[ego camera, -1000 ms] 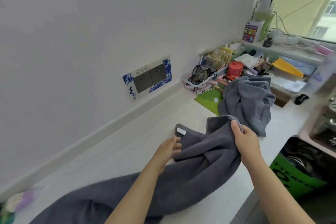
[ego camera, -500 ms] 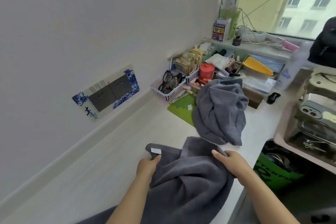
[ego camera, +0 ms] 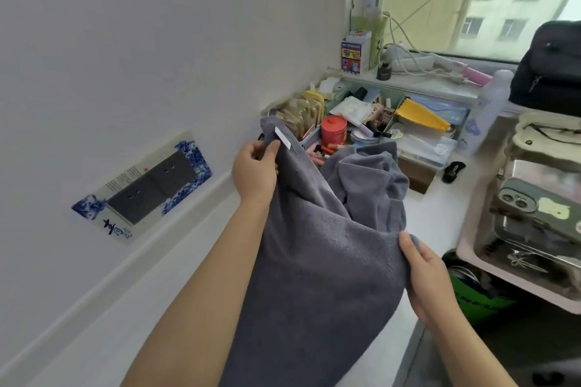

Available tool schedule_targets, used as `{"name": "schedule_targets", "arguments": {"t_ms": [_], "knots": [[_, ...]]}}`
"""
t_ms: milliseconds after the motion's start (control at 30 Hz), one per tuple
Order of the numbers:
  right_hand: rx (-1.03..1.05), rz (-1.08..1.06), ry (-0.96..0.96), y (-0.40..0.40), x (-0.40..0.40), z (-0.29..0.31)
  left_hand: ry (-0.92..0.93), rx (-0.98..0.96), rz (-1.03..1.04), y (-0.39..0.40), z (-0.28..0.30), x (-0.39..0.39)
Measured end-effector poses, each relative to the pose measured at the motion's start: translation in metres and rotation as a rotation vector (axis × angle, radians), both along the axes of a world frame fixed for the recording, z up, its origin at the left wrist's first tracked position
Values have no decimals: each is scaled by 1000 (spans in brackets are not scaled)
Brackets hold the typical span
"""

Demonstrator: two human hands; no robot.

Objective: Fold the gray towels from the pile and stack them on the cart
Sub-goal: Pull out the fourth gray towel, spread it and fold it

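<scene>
The job looks barely started. A large dark gray terry towel (ego camera: 317, 276) is lifted off the pale white laminate desk (ego camera: 163, 292), not yet folded: it hangs in one loose, drooping sheet between the two hands, its lower part dropping out of view at the bottom edge. The left hand (ego camera: 254, 173) is raised near the wall, its fingers (ego camera: 270, 149) pinching the upper corner just beside a small white sewn-in label (ego camera: 283, 137). The right hand (ego camera: 427, 276) sits lower and nearer the desk's front edge, its fingers curled round the opposite corner of the same hem, thumb on top of the cloth.

Behind the held towel, a second gray towel, crumpled into a soft heap (ego camera: 371, 185), lies on the desk near the cluttered far end, so at least this one remains after the present piece. No folded stack shows anywhere. The pink plastic cart shelf (ego camera: 465, 248) at the right carries metal tins and a phone in a dark case, but no towels as far as can be seen.

The cloth is thick, matte and napped, with a flat-stitched hem; it creases in broad rounded folds rather than sharp ones, so I judge it limp and fairly heavy. The desk surface is smooth and faintly grained.
</scene>
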State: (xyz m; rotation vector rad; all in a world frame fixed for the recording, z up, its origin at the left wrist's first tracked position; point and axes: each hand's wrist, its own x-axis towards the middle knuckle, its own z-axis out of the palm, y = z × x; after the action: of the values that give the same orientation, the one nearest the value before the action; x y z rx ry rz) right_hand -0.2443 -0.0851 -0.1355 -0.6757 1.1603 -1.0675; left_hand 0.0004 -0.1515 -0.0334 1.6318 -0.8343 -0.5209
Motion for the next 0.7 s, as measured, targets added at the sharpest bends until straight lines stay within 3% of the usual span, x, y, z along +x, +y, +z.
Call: {"name": "schedule_targets", "arguments": {"t_ms": [100,200,267,700], "knots": [[-30,-118,-21,-8,-10,3,-3,-30,-113,-31,-12,-16],[-59,-111,120,-10,-13,2,71,98,-307,-45,-46,-24],[-56,-53,181,-9,-9,0,89,189,-322,-36,-73,-23],[10,136,183,-7,66,3,342,518,-308,136,-145,13]]}}
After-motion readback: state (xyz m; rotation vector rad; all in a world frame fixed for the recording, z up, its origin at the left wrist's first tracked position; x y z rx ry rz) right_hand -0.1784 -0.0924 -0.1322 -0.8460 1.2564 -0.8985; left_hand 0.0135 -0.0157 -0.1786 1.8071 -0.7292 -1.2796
